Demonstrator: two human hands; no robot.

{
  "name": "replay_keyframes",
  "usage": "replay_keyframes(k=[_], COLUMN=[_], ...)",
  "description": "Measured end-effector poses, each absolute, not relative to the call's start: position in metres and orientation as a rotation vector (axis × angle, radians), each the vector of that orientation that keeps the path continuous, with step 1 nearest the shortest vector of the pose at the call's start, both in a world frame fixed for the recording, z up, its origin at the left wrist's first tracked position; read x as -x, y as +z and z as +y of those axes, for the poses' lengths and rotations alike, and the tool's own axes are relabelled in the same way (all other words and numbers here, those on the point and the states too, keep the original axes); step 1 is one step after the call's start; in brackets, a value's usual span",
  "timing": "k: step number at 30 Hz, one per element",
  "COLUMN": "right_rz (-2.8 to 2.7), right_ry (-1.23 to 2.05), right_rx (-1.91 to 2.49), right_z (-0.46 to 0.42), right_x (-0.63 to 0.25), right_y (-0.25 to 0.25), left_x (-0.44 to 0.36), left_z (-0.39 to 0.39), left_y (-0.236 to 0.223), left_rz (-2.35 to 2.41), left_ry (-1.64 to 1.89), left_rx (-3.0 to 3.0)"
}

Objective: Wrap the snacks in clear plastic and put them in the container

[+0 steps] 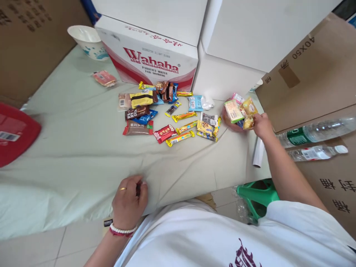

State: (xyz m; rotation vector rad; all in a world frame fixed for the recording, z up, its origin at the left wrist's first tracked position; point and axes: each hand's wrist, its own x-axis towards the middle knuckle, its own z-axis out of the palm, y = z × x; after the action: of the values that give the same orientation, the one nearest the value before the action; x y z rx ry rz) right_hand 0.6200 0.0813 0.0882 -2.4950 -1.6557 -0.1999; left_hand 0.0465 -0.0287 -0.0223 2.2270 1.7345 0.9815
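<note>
My right hand (pixel 263 126) reaches to the right side of a pink bowl (pixel 226 119) heaped with wrapped snacks. Its fingers close on a small snack packet (pixel 248 122) at the bowl's edge; the fingertips are partly hidden. Also in the bowl are a green-edged wrapped snack (pixel 233 111) and a yellow packet (pixel 250 106). My left hand (pixel 129 202) rests on the front edge of the cloth-covered table (pixel 83 159), fingers curled with nothing visible in them. Beyond it lie a brown packet (pixel 138 127), a red packet (pixel 164 133) and several yellow snack sticks (pixel 180 138).
A white Wahaha box (pixel 155 61) stands behind the snacks, with a paper tub (pixel 90 42) to its left. A red plastic object (pixel 16 135) sits at far left. On the right are plastic bottles (pixel 319 152), a white roll (pixel 258 152) and a green stool (pixel 257 196).
</note>
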Motion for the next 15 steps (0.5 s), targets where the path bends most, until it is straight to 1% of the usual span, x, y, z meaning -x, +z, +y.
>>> replay_keyframes(k=[2,5,6,7,9,10,13,15], right_rz=[-1.712,-1.703,-1.716,-1.757,-1.76,-1.739,-1.752,-1.847], right_ry=[-0.175,-0.362,-0.36,-0.259,0.091,0.192,0.171,0.159], right_rx=[2.535,2.375,2.277,2.181,2.163,2.217,2.403,2.436], right_z=[0.086,0.107,0.119,0.134,0.17,0.19,0.243,0.264], right_x=[-0.618,-0.588,-0.571,-0.552,-0.514,-0.497,-0.464,-0.455], right_y=[0.116,0.152,0.158,0.159,0.15,0.14,0.106,0.087], left_x=[-0.046,-0.046,-0.046,-0.046,-0.046,-0.046,-0.046,-0.046], left_z=[-0.03,-0.031,-0.031,-0.031,-0.031,-0.031,-0.031,-0.032], left_y=[-0.023,-0.024,-0.024,-0.024,-0.023,-0.023,-0.022,-0.022], left_rz=[1.719,1.702,1.7,1.698,1.689,1.686,1.687,1.69], left_ry=[1.032,1.119,1.14,1.151,1.15,1.142,1.129,1.141], left_rx=[-2.224,-2.215,-2.215,-2.218,-2.233,-2.243,-2.266,-2.269])
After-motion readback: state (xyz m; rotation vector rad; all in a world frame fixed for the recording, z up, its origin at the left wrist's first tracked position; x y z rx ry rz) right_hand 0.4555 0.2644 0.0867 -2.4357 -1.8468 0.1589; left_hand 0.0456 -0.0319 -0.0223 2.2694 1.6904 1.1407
